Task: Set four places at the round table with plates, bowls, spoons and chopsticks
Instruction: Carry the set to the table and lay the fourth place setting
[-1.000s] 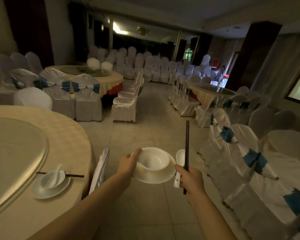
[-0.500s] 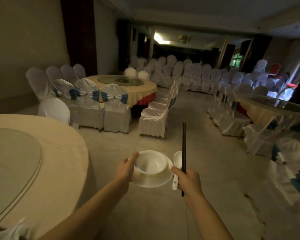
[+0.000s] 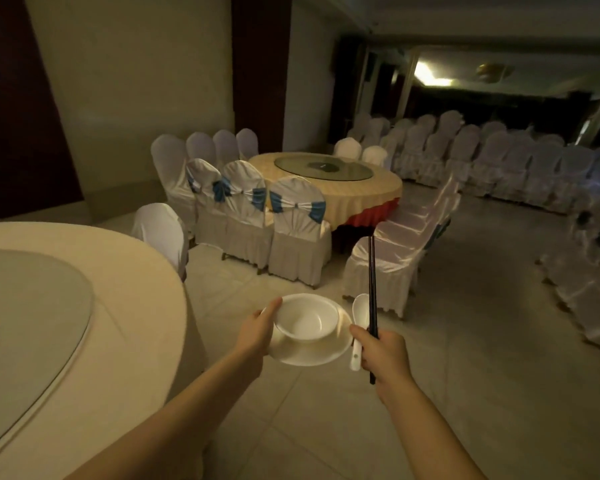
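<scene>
A white plate with a white bowl nested on it is carried in the left hand. The stack is held over the tiled floor, just beside the edge of the round worktop. The thumb is hooked over the bowl's rim. The other fingers are hidden beneath the plate, presumably spread in support, so that bowl and plate are pinned together and borne as one stack without sliding.

In the right hand a white ceramic spoon and a pair of dark chopsticks are gripped together, with the fingers curled tightly round both. Both are pointed upward, probably so that they are kept clear of the crockery.

A whole setting is thus gathered for a single trip. It is judged to be bound for a place on the cloth outside the glass turntable.
</scene>
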The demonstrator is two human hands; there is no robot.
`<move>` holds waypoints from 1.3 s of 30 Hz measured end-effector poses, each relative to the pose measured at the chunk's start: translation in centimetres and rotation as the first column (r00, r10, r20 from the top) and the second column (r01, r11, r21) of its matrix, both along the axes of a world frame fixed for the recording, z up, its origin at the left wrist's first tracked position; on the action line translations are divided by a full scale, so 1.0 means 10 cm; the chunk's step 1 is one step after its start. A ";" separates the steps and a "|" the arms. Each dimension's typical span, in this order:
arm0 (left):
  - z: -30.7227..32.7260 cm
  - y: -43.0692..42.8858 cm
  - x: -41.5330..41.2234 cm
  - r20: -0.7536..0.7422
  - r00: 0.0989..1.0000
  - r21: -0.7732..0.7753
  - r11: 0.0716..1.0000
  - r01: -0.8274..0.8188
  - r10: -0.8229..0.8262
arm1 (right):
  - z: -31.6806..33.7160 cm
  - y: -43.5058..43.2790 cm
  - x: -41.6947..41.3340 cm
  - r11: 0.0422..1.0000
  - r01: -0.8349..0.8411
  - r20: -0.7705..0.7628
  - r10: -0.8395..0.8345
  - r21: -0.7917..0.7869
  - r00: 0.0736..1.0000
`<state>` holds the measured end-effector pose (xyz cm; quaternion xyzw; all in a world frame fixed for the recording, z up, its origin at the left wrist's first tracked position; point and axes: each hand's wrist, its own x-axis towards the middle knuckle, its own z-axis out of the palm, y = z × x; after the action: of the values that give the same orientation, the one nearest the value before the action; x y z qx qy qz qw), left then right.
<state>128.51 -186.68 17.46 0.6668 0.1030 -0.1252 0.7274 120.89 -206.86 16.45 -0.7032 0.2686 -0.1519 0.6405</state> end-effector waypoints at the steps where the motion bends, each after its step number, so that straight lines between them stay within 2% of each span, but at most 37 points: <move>1: -0.04 -0.09 0.29 0.012 1.000 -0.011 1.000 -0.017 0.017 | -0.04 -0.10 0.31 1.000 -0.014 0.001 0.014 0.007 1.000; 5: -0.05 -0.40 1.46 0.019 0.997 -0.023 0.997 -0.078 0.078 | -0.03 -0.43 1.61 0.997 -0.077 -0.012 0.077 0.007 0.997; 15: 0.15 -0.56 3.71 0.029 0.973 -0.011 0.973 -0.229 0.229 | 0.23 -0.70 4.18 0.967 -0.255 -0.014 0.255 -0.023 0.967; 24: 0.10 -0.43 5.98 0.055 0.912 -0.005 0.914 -0.407 0.406 | 0.24 -0.58 6.86 0.883 -0.467 0.010 0.469 -0.051 0.883; 31: 0.33 0.01 7.40 0.070 0.801 0.020 0.802 -0.597 0.594 | 0.53 -0.08 8.76 0.763 -0.640 -0.021 0.641 -0.087 0.767; 36: 0.34 0.61 8.14 0.151 0.670 0.065 0.669 -0.741 0.727 | 0.56 0.66 9.81 0.625 -0.776 -0.033 0.776 -0.083 0.629; 39: 0.22 1.06 8.56 0.142 0.586 0.080 0.580 -0.810 0.798 | 0.47 1.18 10.40 0.547 -0.832 -0.062 0.830 -0.096 0.554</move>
<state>214.11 -176.13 19.61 0.6006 0.3689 0.2556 0.6617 224.86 -195.07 21.12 -0.7828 -0.1017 0.1568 0.5936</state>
